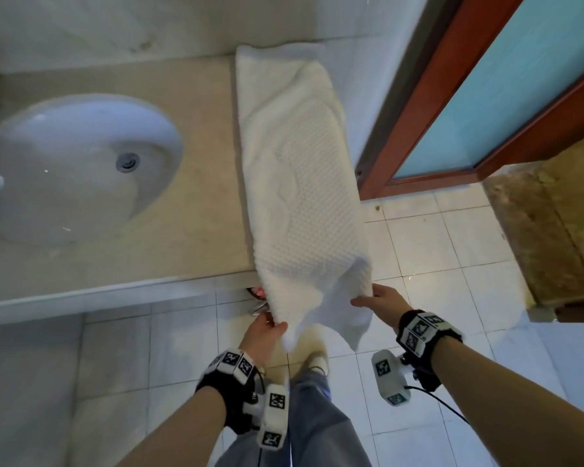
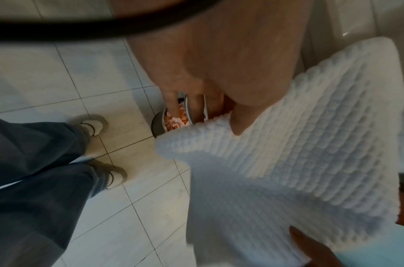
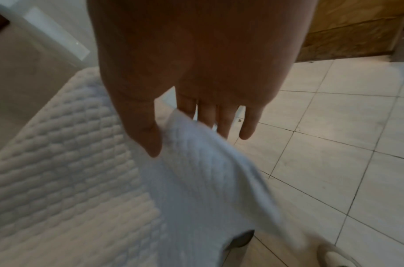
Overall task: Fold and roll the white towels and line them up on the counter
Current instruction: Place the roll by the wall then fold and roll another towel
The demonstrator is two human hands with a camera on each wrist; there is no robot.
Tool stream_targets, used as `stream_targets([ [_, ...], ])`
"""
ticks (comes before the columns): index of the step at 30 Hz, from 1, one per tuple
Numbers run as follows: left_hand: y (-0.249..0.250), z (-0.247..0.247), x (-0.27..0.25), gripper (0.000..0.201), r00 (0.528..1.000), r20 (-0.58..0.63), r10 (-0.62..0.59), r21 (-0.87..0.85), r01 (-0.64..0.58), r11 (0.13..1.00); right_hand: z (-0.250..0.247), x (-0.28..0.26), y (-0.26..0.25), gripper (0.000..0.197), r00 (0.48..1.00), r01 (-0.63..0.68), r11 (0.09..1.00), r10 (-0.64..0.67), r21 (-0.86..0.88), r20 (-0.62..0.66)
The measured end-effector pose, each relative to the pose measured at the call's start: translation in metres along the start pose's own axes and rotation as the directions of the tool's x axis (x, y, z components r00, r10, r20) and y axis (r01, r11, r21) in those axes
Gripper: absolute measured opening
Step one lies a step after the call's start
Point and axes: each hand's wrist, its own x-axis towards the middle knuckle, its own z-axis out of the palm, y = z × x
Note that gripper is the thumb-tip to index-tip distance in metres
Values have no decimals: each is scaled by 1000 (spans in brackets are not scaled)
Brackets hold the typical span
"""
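A long white waffle-textured towel (image 1: 300,170) lies lengthwise along the right end of the beige counter (image 1: 199,123), its near end lifted past the counter's front edge. My left hand (image 1: 267,332) pinches the near left corner of the towel (image 2: 299,153) between thumb and fingers. My right hand (image 1: 375,299) pinches the near right corner of the towel (image 3: 208,171), thumb on top, other fingers extended beneath. A loose flap hangs down between the two hands.
A white oval sink (image 1: 75,166) is set into the counter to the left. A wood-framed frosted glass door (image 1: 503,89) stands open at the right. A small steel bin (image 2: 171,122) sits on the tiled floor (image 1: 452,264) under the counter edge, by my feet.
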Motion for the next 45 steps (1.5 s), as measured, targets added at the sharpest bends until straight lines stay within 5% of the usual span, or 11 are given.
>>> stream_targets([
  [4,-6,9,-7,28,996,-29,-87,-142,82,986,-1,-13,7,42,998,-57,997,56,52,17],
  [8,-12,14,-22,24,991,-72,-113,-215,95,972,-4,-32,22,95,983,-158,983,148,93,113],
  [10,-14,14,-31,26,986,-130,-101,-200,74,977,-6,-43,31,105,965,-218,971,200,100,167],
  [18,1,-20,-51,43,967,-251,37,-10,-41,999,-8,-117,32,51,899,-278,945,194,170,393],
  [23,35,-40,-61,40,983,-50,175,350,-147,925,-10,-138,-9,27,937,-283,837,138,469,321],
  [26,53,-47,-64,34,978,10,210,383,-198,902,-11,-136,-42,8,942,-304,786,164,539,293],
  [33,83,-66,-81,46,974,-22,224,142,-219,965,-12,-126,-81,14,986,-160,801,155,577,59],
  [36,87,-73,-81,25,976,81,201,-36,-199,979,-19,-127,-84,32,999,-33,844,48,536,-15],
  [41,89,-91,-87,88,902,331,277,224,-360,906,-28,-137,-92,25,993,7,853,-69,522,99],
  [43,94,-91,-93,73,882,301,363,367,-459,809,-34,-139,-94,28,973,8,841,-133,541,191],
  [45,101,-86,-97,25,839,203,504,481,-534,695,-39,-143,-96,32,945,30,851,-195,524,263],
])
